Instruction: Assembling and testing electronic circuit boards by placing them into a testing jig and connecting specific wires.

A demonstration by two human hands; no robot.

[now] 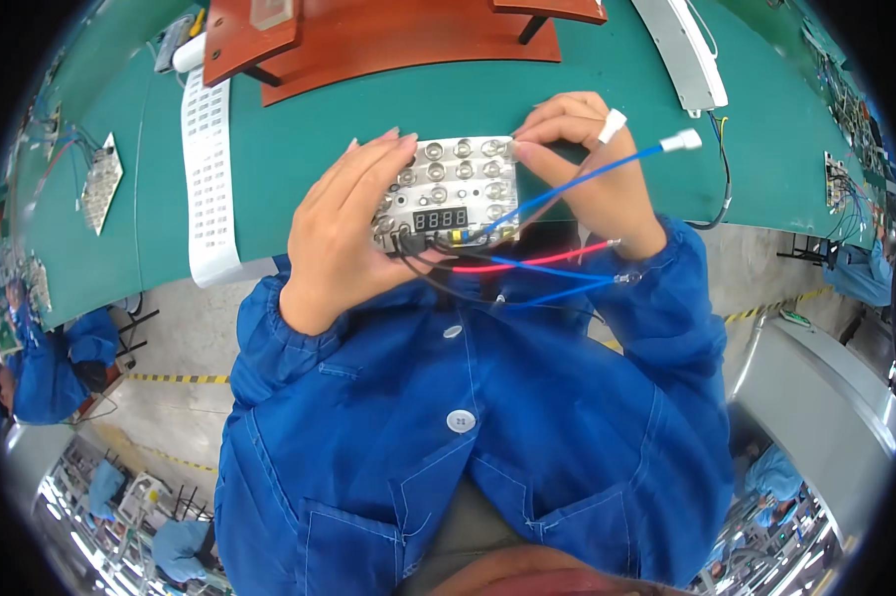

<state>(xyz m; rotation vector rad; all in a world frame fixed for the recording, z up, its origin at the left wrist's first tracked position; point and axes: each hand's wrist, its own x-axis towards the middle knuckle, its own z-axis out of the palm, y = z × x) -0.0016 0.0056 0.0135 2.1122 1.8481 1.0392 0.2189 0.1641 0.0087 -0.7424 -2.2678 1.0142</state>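
Observation:
A pale circuit board (436, 195) is held up in front of my chest at the green table's near edge. It carries rows of round metallic parts, a dark four-digit display and small components along its lower edge. My left hand (341, 230) is closed around the board's left side, fingers along its upper left edge. At the upper right corner, my right hand (595, 177) pinches with thumb and forefinger. Blue wires (579, 180) and a red wire (539, 259) run from the lower edge to the right. One blue wire ends in a white connector (680, 141); another white connector (612, 126) overlaps my right hand.
An orange-red stand (408, 55) is at the far side of the green table (299, 134). A strip of printed labels (209, 179) hangs over the near edge at left. Another board (101, 185) lies farther left. A long white housing (678, 55) with a cable is at upper right.

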